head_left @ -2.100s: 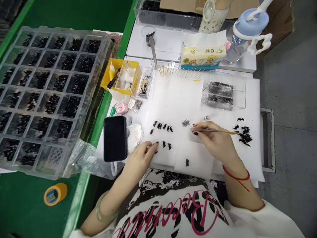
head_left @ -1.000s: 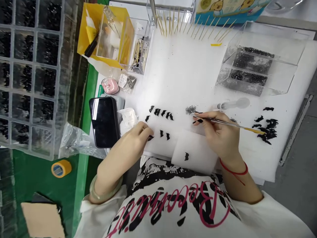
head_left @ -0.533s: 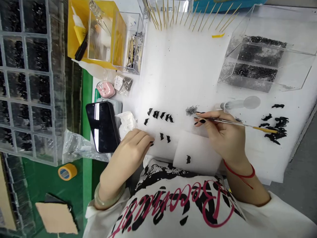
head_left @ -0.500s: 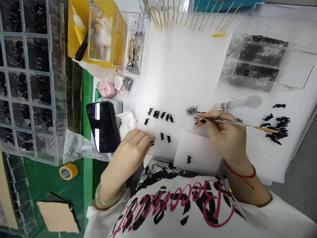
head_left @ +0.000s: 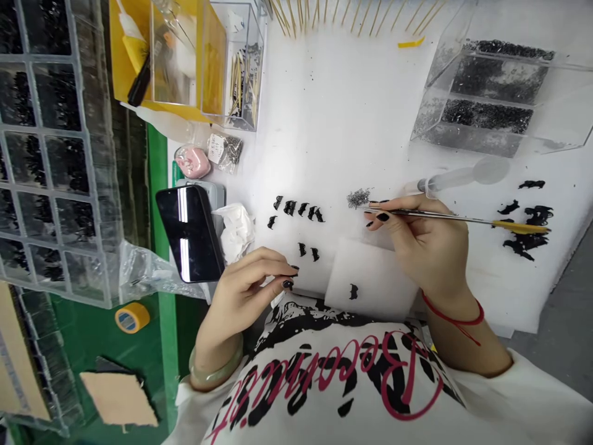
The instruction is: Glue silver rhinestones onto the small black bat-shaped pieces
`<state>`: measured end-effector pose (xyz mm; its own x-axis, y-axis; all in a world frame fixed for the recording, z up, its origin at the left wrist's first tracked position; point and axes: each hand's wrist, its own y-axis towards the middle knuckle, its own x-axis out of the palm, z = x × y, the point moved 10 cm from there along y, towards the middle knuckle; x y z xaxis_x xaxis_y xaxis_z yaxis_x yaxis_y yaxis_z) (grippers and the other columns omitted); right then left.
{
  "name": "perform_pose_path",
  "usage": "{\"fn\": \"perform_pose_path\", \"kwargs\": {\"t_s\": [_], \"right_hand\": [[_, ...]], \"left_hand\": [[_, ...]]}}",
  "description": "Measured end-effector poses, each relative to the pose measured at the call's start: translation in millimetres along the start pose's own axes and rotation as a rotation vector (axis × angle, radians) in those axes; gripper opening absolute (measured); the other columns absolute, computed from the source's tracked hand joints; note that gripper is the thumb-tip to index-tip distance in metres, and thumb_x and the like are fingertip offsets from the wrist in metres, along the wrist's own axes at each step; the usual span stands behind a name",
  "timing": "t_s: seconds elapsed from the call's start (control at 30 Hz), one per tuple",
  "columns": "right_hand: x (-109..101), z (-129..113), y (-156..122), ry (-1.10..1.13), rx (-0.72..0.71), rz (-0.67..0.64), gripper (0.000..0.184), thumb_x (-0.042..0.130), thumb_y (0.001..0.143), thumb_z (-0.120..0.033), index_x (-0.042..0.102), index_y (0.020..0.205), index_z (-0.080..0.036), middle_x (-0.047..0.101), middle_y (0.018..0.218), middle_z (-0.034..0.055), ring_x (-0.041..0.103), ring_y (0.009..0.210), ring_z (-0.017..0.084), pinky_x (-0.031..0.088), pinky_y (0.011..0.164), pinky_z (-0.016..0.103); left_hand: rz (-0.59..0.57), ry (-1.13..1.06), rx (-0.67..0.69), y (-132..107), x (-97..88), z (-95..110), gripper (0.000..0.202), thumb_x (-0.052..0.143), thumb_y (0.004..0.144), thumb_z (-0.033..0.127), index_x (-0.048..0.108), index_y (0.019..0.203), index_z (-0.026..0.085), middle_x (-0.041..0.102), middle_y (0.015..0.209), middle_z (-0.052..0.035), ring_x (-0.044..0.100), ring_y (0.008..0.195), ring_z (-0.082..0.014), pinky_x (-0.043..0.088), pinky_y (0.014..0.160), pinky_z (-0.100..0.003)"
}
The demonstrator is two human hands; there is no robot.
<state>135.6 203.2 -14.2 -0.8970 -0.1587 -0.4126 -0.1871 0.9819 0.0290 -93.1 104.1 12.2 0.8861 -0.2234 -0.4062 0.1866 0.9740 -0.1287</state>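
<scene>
My right hand (head_left: 428,244) pinches a slim, silvery rod-like tool (head_left: 430,214) with a yellow end (head_left: 519,227); its exact kind is unclear. The tool's inner tip points at a small pile of tiny dark beads or bits (head_left: 358,198). My left hand (head_left: 252,287) hovers near the table's front edge, thumb and fingers slightly apart, with nothing visible between them. Above and right of it lie small black curved pieces (head_left: 302,249) in loose rows. A single black piece (head_left: 353,291) rests on a whitish translucent sheet (head_left: 370,272) between my hands.
A phone (head_left: 189,233) and crumpled tissue (head_left: 237,232) lie left of my left hand. Clear trays (head_left: 491,123) stand back right, near a black heap (head_left: 528,228). A yellow box (head_left: 210,59) is back left; a compartment case (head_left: 41,130) stands far left. Sticks (head_left: 356,17) line the back.
My left hand has shifted slightly right and its thumb has come away from the fingers. My right hand stays by the pile with the tool. The view has moved a little.
</scene>
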Motion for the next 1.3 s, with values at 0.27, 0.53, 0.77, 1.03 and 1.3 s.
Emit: {"fn": "perform_pose_path", "kwargs": {"t_s": [0.27, 0.53, 0.77, 1.03, 1.3], "right_hand": [[-1.1, 0.3, -0.8, 0.012, 0.017, 0.011, 0.013, 0.065, 0.096, -0.014, 0.073, 0.100, -0.023, 0.076, 0.091, 0.0019, 0.077, 0.077, 0.016, 0.061, 0.058, 0.025], [0.5, 0.1, 1.6, 0.028, 0.030, 0.007, 0.009, 0.065, 0.096, -0.016, 0.072, 0.095, -0.022, 0.076, 0.093, 0.0027, 0.077, 0.076, 0.017, 0.062, 0.059, 0.027], [0.4, 2.6, 0.8, 0.046, 0.052, 0.007, 0.008, 0.066, 0.095, -0.016, 0.072, 0.097, -0.022, 0.075, 0.089, 0.0008, 0.078, 0.079, 0.016, 0.062, 0.062, 0.025], [0.4, 5.5, 0.9, 0.059, 0.078, -0.002, 0.009, 0.067, 0.095, -0.017, 0.071, 0.097, -0.024, 0.076, 0.092, 0.0008, 0.077, 0.076, 0.016, 0.061, 0.060, 0.026], [-0.3, 2.9, 1.0, 0.055, 0.057, -0.002, 0.011, 0.065, 0.096, -0.016, 0.071, 0.096, -0.025, 0.075, 0.092, 0.0001, 0.077, 0.076, 0.016, 0.060, 0.059, 0.027]], "left_hand": [[-0.378, -0.489, 0.025, -0.7, 50.9, 13.5, 0.014, 0.066, 0.095, 0.013, 0.076, 0.097, 0.022, 0.078, 0.089, -0.0101, 0.078, 0.083, -0.0227, 0.067, 0.074, -0.031], [-0.515, -0.647, 0.016, -5.9, 71.2, 16.9, 0.019, 0.061, 0.097, 0.016, 0.077, 0.096, 0.027, 0.080, 0.094, -0.0130, 0.079, 0.085, -0.0251, 0.068, 0.078, -0.034], [-0.420, -0.692, -0.014, -1.7, 68.2, 15.4, 0.012, 0.072, 0.089, 0.016, 0.074, 0.089, 0.027, 0.079, 0.089, -0.0092, 0.079, 0.081, -0.0252, 0.068, 0.073, -0.036], [-0.228, -0.687, -0.069, 10.3, 55.0, 10.2, 0.030, 0.063, 0.078, -0.002, 0.068, 0.094, 0.022, 0.073, 0.089, -0.0066, 0.080, 0.078, -0.0242, 0.065, 0.066, -0.031], [-0.051, -0.736, -0.177, 19.4, 49.2, -4.1, 0.020, 0.074, 0.087, 0.006, 0.071, 0.101, 0.020, 0.073, 0.091, -0.0051, 0.077, 0.081, -0.0198, 0.068, 0.072, -0.031]]}}
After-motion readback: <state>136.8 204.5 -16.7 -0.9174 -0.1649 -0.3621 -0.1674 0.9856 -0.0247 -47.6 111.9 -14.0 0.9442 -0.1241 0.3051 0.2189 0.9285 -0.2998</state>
